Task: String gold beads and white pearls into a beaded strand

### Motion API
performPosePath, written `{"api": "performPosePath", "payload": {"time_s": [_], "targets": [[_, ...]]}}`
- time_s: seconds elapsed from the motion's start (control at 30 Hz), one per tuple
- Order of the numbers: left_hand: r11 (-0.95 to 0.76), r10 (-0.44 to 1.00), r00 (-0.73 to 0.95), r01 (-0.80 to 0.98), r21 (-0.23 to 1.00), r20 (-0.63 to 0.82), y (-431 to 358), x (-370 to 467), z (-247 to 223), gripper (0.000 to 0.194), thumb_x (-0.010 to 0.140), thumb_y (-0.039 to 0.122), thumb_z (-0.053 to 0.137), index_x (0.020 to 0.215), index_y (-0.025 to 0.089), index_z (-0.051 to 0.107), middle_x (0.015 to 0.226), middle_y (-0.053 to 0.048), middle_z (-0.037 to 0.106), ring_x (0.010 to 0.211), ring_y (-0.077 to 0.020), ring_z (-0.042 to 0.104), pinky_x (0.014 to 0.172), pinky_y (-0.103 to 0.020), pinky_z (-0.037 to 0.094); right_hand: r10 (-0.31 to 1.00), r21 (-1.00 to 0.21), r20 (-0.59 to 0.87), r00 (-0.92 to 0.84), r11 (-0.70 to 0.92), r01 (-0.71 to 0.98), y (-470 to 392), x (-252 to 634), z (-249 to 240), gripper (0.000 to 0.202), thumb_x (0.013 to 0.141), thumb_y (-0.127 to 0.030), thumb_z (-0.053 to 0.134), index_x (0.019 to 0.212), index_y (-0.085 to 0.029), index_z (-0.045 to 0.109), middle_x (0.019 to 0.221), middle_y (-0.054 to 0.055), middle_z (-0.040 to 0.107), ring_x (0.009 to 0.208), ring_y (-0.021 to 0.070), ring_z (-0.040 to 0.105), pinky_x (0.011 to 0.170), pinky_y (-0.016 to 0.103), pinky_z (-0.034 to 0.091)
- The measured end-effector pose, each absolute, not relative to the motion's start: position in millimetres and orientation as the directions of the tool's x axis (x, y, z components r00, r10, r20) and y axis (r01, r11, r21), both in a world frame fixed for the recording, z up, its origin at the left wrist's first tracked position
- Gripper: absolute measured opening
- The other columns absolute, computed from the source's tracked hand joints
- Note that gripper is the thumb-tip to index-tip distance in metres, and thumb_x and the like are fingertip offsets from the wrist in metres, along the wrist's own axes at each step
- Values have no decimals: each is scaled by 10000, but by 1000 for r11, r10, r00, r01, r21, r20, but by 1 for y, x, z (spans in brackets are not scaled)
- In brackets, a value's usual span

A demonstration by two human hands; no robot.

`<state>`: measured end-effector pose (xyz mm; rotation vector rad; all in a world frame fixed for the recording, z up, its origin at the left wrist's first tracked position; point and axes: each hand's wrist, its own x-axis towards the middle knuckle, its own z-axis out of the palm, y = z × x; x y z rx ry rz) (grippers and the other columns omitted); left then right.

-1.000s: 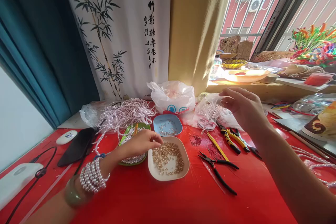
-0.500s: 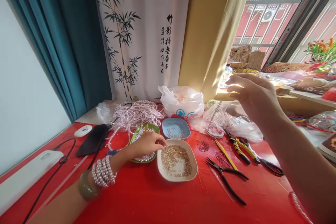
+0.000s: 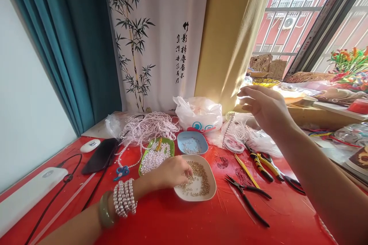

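My left hand [image 3: 175, 171] reaches into the cream dish [image 3: 212, 183], its fingertips pinched together among small gold beads [image 3: 203, 176]; whatever they hold is too small to make out. On that wrist are a pearl bracelet [image 3: 125, 198] and a green bangle [image 3: 105, 209]. Raised at the right, my right hand [image 3: 263, 101] has its thumb and fingers bent toward each other near the window; anything between them is too fine to see. Behind the left hand, a green dish [image 3: 171, 146] holds white beads. A blue dish [image 3: 204, 143] with a few small pieces stands behind the cream one.
Pliers [image 3: 248, 189], yellow tweezers [image 3: 246, 170] and yellow-handled cutters [image 3: 263, 164] lie right of the dishes. Strings of pearls [image 3: 152, 122] and a white plastic bag [image 3: 198, 113] are behind. A phone [image 3: 100, 155] and a white power strip [image 3: 34, 195] lie left.
My left hand has moved right, from the green dish's edge into the cream dish, uncovering white beads and a blue object. My right hand has shifted left and slightly down. The view has tilted a little.
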<state>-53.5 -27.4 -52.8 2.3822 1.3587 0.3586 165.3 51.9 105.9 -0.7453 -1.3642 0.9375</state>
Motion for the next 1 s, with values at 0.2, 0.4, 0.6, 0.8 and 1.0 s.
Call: {"api": "performPosePath", "payload": {"time_s": [0.2,0.4,0.6,0.8,1.0], "targets": [[-531,827,560,750,395,48,-27,-44,-62,231,630,304,624,846,231,661,838,-35,634,892,-225,529,722,-282,390,891,-888,453,-44,445,-117,53,167,102,37,691,-187,592,692,-177,627,678,-3,598,499,56,532,453,179,438],[-522,845,479,650,552,236,-22,-33,-44,202,772,283,496,809,177,664,841,-60,639,851,-197,544,766,-301,398,901,-904,423,-96,412,-111,46,164,91,49,693,-194,590,672,-178,631,664,0,594,497,49,523,435,163,414],[-396,918,139,389,832,372,-4,-19,-11,205,748,284,539,893,172,630,914,-47,645,791,-159,561,748,-289,437,882,-938,335,-331,346,-27,29,149,63,94,697,-250,601,651,-170,622,615,5,595,484,59,526,458,180,431],[-283,948,213,214,935,239,6,-15,-16,152,671,273,617,766,165,667,796,-36,667,757,-149,579,749,-286,440,879,-974,217,-425,223,-36,20,138,38,105,708,-274,597,680,-177,622,634,7,609,500,66,535,480,188,447],[-136,963,241,49,990,120,9,-18,-23,130,598,231,675,688,140,650,723,-37,649,701,-133,574,728,-287,437,893,-967,251,-373,246,-62,32,139,29,118,729,-295,583,732,-185,627,722,7,623,582,69,559,511,172,443]]}}
